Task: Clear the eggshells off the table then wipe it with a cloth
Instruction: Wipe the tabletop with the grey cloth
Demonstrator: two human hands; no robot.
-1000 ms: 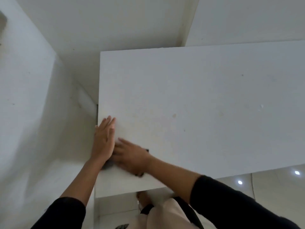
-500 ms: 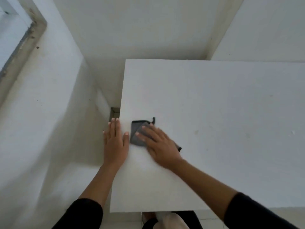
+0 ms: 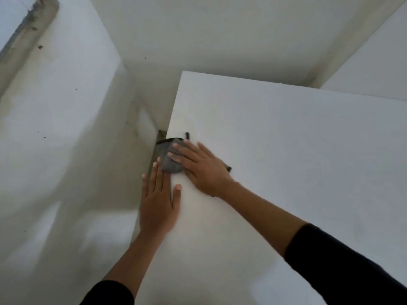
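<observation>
A dark grey cloth point(image 3: 168, 158) lies at the left edge of the white table point(image 3: 297, 164), partly hanging over the side. My right hand point(image 3: 198, 167) presses flat on the cloth with straight fingers and covers most of it. My left hand point(image 3: 158, 201) rests flat on the table's left edge just below the cloth, fingers straight and together, fingertips close to the cloth. No eggshells show on the tabletop.
A white wall point(image 3: 66, 150) stands close to the table's left side, with a narrow gap between them. Another white wall point(image 3: 220, 34) runs behind the table. A window frame point(image 3: 26, 29) shows at top left.
My right hand has pushed the cloth left to the table's edge, so it now overhangs the side. My left hand stays flat at the edge. The camera has tilted and shifted.
</observation>
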